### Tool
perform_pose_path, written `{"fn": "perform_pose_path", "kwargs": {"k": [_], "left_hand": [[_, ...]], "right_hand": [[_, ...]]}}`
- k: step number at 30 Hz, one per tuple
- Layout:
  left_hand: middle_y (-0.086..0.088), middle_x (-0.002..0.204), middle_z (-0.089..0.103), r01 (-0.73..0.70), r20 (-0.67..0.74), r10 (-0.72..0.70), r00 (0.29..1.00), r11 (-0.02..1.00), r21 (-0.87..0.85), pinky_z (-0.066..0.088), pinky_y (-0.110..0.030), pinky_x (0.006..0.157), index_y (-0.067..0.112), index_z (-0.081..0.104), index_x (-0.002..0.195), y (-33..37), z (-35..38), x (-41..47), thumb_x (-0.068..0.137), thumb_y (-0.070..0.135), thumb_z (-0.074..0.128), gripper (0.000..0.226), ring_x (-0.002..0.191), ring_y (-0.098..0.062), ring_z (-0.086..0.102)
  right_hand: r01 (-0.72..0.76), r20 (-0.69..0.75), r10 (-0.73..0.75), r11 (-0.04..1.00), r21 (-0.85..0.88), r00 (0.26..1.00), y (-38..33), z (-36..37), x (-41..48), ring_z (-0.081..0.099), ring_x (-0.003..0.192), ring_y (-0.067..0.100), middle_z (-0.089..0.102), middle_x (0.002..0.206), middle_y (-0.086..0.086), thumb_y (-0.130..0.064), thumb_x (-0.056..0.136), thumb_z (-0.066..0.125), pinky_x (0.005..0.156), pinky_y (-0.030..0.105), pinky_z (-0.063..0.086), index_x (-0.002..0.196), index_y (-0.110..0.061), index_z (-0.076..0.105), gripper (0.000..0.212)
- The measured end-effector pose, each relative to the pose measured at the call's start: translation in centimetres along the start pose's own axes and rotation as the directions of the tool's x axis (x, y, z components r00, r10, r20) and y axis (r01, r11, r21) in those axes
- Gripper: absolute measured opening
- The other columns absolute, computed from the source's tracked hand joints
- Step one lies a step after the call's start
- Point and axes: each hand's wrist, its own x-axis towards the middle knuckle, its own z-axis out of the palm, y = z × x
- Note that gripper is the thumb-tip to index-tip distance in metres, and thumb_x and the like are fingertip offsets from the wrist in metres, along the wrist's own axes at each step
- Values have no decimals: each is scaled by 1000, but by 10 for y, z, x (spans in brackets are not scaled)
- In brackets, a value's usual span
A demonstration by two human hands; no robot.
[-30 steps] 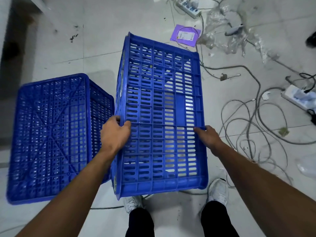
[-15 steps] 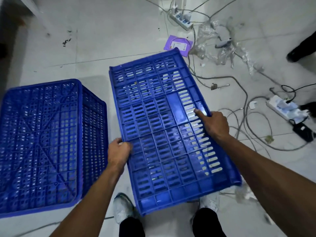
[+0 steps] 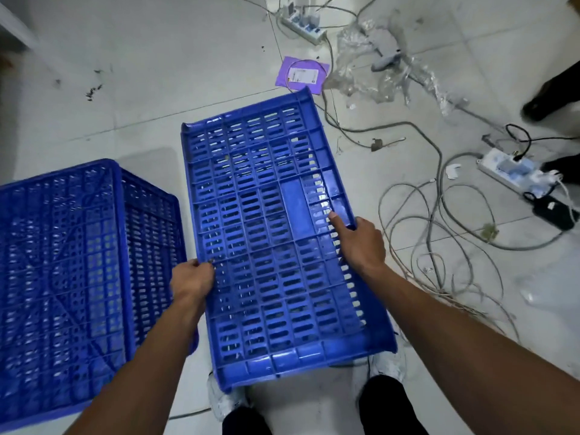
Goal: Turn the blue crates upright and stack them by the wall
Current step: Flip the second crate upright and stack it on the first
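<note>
— Over the tiled floor (image 3: 188, 73), where was the blue crate (image 3: 276, 246)?
— Held tilted above the white shoes (image 3: 226, 400), slotted face up. The left hand (image 3: 193, 279) gripped its left edge, fingers (image 3: 201, 265) curled round it; the right hand (image 3: 361, 243) gripped the right edge, thumb on the slats.
— And the other crate (image 3: 72, 271)?
— Bottom-up on the floor, just left.

- One head-worn wide-angle view, facing steeply down at the pale tiled floor (image 3: 157, 73).
- Close in: the slotted blue plastic crate (image 3: 266, 230) fills mid-frame.
</note>
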Motion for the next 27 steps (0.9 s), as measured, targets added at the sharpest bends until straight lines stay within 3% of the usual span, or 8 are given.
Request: {"fn": "perform_pose_path", "kwargs": {"k": [2,5,8,10,14,17,20,27], "left_hand": [[-24,93,70,19,-7,-18,1000,1000,24,32,-27,48,5,51,145,-3,1,10,96,-2,50,49,49,-19,35],[-14,85,67,32,-12,-31,999,994,104,36,-25,42,6,45,149,-7,1,13,96,0,52,54,50,-21,41],[-17,105,69,36,-36,-28,999,970,240,58,-43,65,4,54,140,-1,9,10,92,5,57,48,75,-34,65],[-23,128,61,56,-19,-52,998,922,384,59,-53,84,1,33,151,7,16,6,89,14,62,70,102,-41,66],[-19,166,16,-147,4,174,985,815,560,40,-54,112,1,6,159,34,30,-39,91,20,62,91,147,-40,30],[-15,162,27,-439,119,453,883,711,549,41,-49,112,4,26,155,53,47,-72,93,16,59,72,143,-36,36],[-10,151,45,-645,312,579,753,559,520,50,-44,100,9,45,146,73,74,-105,97,17,55,51,126,-30,54],[-10,158,37,-782,424,690,586,346,518,36,-40,114,9,43,147,89,144,-136,99,37,55,57,145,-26,35]], "right_hand": [[1,12,0,1000,-17,1000,7,10,-2,63,78,28,67,86,7,-76,86,42,59,33,39,90,-13,55,65],[9,46,-9,1000,-7,999,13,15,-3,61,75,26,64,84,6,-74,89,40,58,34,40,93,-10,55,66],[21,98,-22,1000,6,995,16,12,-2,59,75,24,62,85,3,-74,90,39,57,33,39,93,-13,51,62],[11,188,-15,1000,23,982,18,10,2,62,79,22,64,90,2,-75,89,37,63,34,47,101,-12,55,66],[-25,331,1,997,68,944,23,-4,3,60,81,19,60,94,-1,-73,91,33,73,34,48,103,-14,55,65],[-45,347,7,994,100,938,25,-23,0,50,69,18,53,77,0,-67,96,30,64,33,38,77,-16,49,57],[-123,378,76,987,104,923,36,-32,3,63,83,26,67,88,9,-70,95,22,82,37,50,92,-5,65,78],[-288,405,203,944,161,891,80,-20,26,70,70,26,75,81,11,-65,97,20,70,37,54,91,-7,67,75]]}}
